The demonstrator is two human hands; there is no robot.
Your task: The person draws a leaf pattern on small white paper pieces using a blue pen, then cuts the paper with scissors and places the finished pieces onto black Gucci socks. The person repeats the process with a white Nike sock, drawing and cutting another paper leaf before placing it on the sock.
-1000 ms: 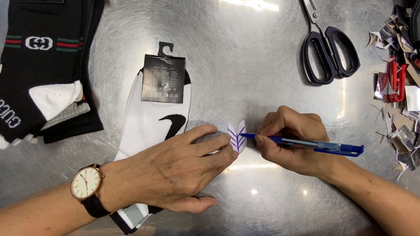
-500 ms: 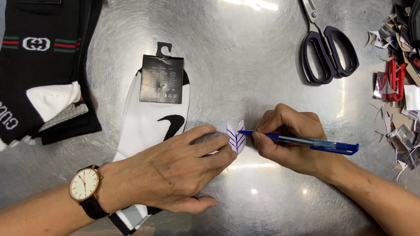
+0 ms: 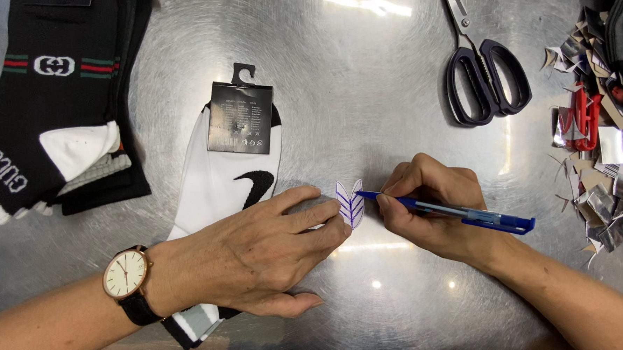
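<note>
A scuffed, shiny steel table (image 3: 363, 75) carries black socks (image 3: 56, 102), a white sock (image 3: 221, 179) and scissors (image 3: 485, 69), while the left hand (image 3: 259, 251) presses flat a small leaf-shaped paper cutout (image 3: 350, 203) at centre and the right hand (image 3: 432, 208) pinches a blue pen (image 3: 460, 214), its tip touching it

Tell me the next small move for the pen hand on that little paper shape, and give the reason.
Probably a short stroke inward across the paper cutout. The blue pen, gripped by the right hand, has its tip at the cutout's right edge, where blue slanted lines already run. The left hand pins the cutout's left side with its fingers, so it should hold flat.
</note>
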